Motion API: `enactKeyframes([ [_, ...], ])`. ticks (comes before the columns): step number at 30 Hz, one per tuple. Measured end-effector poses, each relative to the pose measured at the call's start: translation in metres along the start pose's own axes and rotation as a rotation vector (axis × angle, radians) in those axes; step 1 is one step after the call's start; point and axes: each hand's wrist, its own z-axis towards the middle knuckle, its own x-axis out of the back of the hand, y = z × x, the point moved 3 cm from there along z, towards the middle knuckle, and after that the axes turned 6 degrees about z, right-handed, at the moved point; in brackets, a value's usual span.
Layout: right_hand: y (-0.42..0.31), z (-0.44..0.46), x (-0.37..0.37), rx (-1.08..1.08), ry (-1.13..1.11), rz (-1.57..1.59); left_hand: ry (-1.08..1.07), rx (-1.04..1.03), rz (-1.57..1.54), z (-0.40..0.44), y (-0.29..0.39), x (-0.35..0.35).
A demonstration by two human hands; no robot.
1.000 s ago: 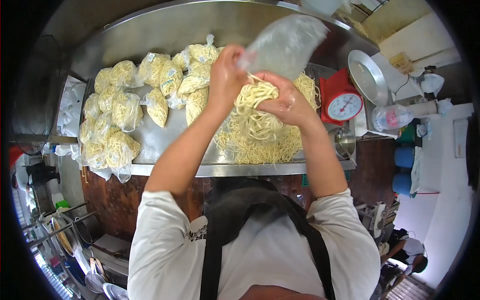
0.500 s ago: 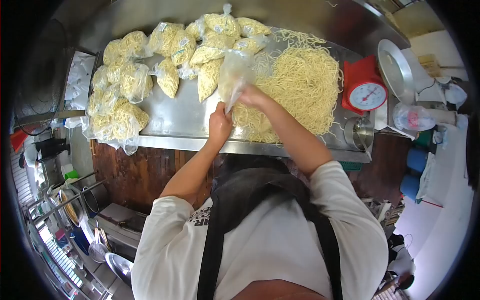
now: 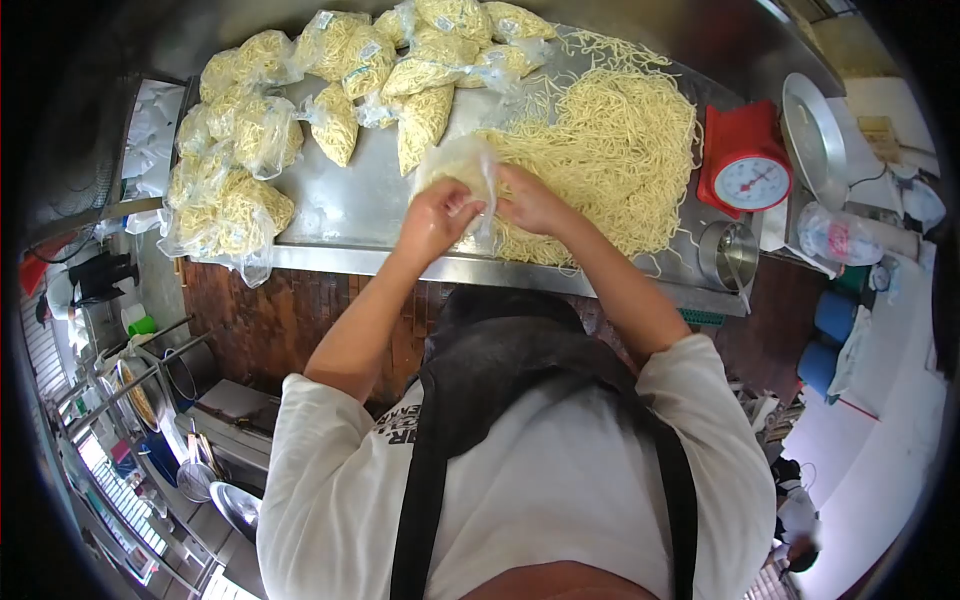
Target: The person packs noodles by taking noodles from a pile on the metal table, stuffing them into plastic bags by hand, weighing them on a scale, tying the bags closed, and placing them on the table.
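A thin clear plastic bag (image 3: 462,160) is held upright over the front of the steel table, between my two hands. My left hand (image 3: 438,215) is closed on the bag's left side, thumb and fingers curled at its edge. On the other side my right hand (image 3: 532,203) grips the bag's right edge, its fingertips partly hidden by the plastic. Whether the bag contains anything is hard to see. Just right of my hands, a wide pile of loose pale yellow noodles (image 3: 625,150) covers the tabletop.
Several filled noodle bags (image 3: 265,135) line the back and left of the steel table (image 3: 340,220). A red dial scale (image 3: 748,170), a round metal pan (image 3: 815,140) and a metal pot (image 3: 728,255) stand at the right. People are visible at both far edges.
The bag has come lower and nearer to me. My left hand has risen along its side and turned, while my right hand has moved slightly right, to the bag's right edge.
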Motion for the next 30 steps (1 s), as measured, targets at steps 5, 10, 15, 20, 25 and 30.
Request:
enactKeyframes([
  [5,-0.006,-0.039,-0.009,-0.217,-0.006,-0.645,0.267,-0.561,0.616,0.043,-0.030,-0.035],
  [10,0.025,-0.027,-0.003,-0.367,0.066,-0.710,-0.161,-0.195,0.492,0.072,-0.031,-0.028],
  [15,0.083,-0.011,0.048,-0.664,0.028,-0.768,-0.129,-0.350,0.539,0.032,0.063,0.090],
  [20,0.174,-0.037,0.095,-0.545,0.427,-0.603,0.010,-0.324,0.364,-0.007,0.124,0.161],
  [25,0.231,-0.059,0.170,-0.450,0.354,-0.558,0.168,-0.420,0.305,-0.020,0.106,0.161],
  [30,0.092,-0.007,0.196,-0.530,-0.388,-0.624,0.197,-0.384,0.681,0.020,-0.008,0.042],
])
